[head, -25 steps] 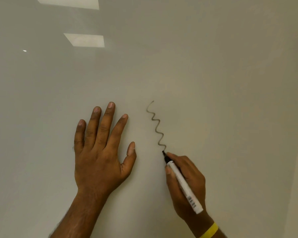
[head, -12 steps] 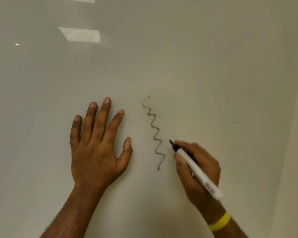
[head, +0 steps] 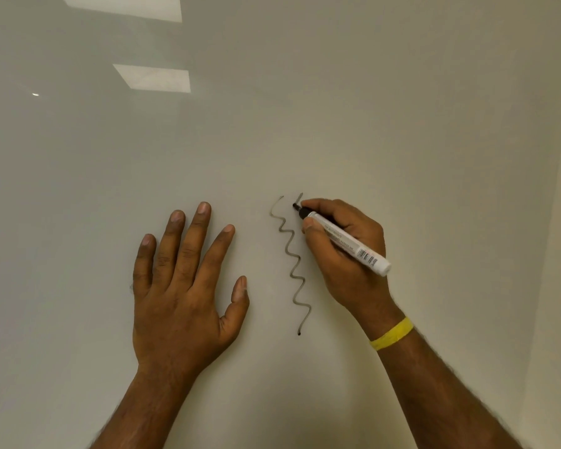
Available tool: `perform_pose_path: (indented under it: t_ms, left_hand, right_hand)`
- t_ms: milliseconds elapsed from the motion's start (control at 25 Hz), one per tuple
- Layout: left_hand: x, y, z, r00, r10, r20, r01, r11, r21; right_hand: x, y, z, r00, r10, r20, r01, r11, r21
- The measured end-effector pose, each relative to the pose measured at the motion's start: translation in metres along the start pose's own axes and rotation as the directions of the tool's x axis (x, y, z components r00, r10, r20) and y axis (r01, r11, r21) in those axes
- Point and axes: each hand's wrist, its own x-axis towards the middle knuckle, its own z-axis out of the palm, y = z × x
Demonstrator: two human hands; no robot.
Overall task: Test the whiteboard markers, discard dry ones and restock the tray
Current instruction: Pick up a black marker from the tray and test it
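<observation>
In the head view, the person is facing a whiteboard that is filling almost the whole picture. The left hand is lying flat on the board, with straight fingers spread apart and the thumb out to the side; it is holding nothing. The right hand is gripping a white marker, with the thumb and fingers curled around the front part of the barrel. The marker is pointing up and to the left, and its black tip is touching the board. Its back end, with a barcode label, is sticking out over the back of the hand. Just above the tip, a short grey stroke is showing. Between the two hands, a long wavy grey line is running down the board and is ending in a dark dot. A yellow wristband is sitting on the right wrist. Two bright rectangular light reflections are showing on the board at the upper left.
</observation>
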Motion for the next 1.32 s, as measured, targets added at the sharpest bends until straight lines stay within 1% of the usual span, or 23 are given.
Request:
perform_pose_path:
  t_ms: [40, 160, 280, 360, 480, 840, 960, 1040, 1120, 1200, 1320]
  left_hand:
    - [0.000, 0.000, 0.000, 1.000, 0.002, -0.002, -0.002, 1.000, 0.000]
    - [-0.001, 0.001, 0.001, 1.000, -0.001, -0.005, 0.001, 1.000, 0.005]
    - [-0.001, 0.002, 0.000, 1.000, -0.005, -0.011, 0.005, 1.000, 0.003]
    - [-0.002, 0.001, 0.000, 1.000, -0.006, -0.016, 0.006, 1.000, 0.000]
    - [-0.002, 0.002, 0.000, 1.000, -0.002, -0.021, 0.002, 1.000, 0.004]
    - [-0.004, 0.001, 0.001, 1.000, -0.005, -0.006, 0.005, 1.000, -0.006]
    - [-0.004, 0.001, 0.000, 1.000, -0.005, -0.005, 0.005, 1.000, -0.009]
    - [-0.005, 0.002, 0.000, 1.000, -0.004, 0.001, 0.004, 1.000, -0.017]
    - [-0.006, 0.002, 0.000, 1.000, -0.011, 0.000, 0.011, 1.000, -0.022]
    - [-0.007, 0.003, 0.001, 1.000, -0.017, 0.000, 0.017, 1.000, -0.019]
    - [-0.008, 0.003, 0.001, 1.000, -0.016, 0.001, 0.016, 1.000, -0.016]
  right_hand:
    - [-0.003, 0.001, -0.001, 1.000, -0.016, 0.010, 0.016, 0.999, -0.036]
    - [-0.014, 0.005, -0.008, 1.000, -0.019, -0.014, 0.018, 0.998, -0.061]
    - [-0.027, 0.009, -0.012, 0.999, -0.038, 0.022, 0.040, 0.992, -0.118]
    - [-0.034, 0.013, -0.015, 1.000, -0.025, 0.008, 0.026, 0.993, -0.118]
    - [-0.047, 0.017, -0.018, 0.999, -0.027, 0.028, 0.030, 0.991, -0.132]
    - [-0.084, 0.029, -0.030, 0.997, 0.049, 0.053, -0.042, 0.992, -0.118]
    - [-0.094, 0.033, -0.036, 0.995, 0.055, 0.078, -0.041, 0.986, -0.164]
    - [-0.103, 0.034, -0.037, 0.994, 0.089, 0.057, -0.078, 0.983, -0.164]
    - [-0.115, 0.033, -0.037, 0.987, 0.122, 0.102, -0.103, 0.980, -0.173]
    - [-0.123, 0.028, -0.037, 0.978, 0.146, 0.152, -0.109, 0.968, -0.227]
    - [-0.135, 0.024, -0.041, 0.967, 0.209, 0.147, -0.169, 0.955, -0.243]
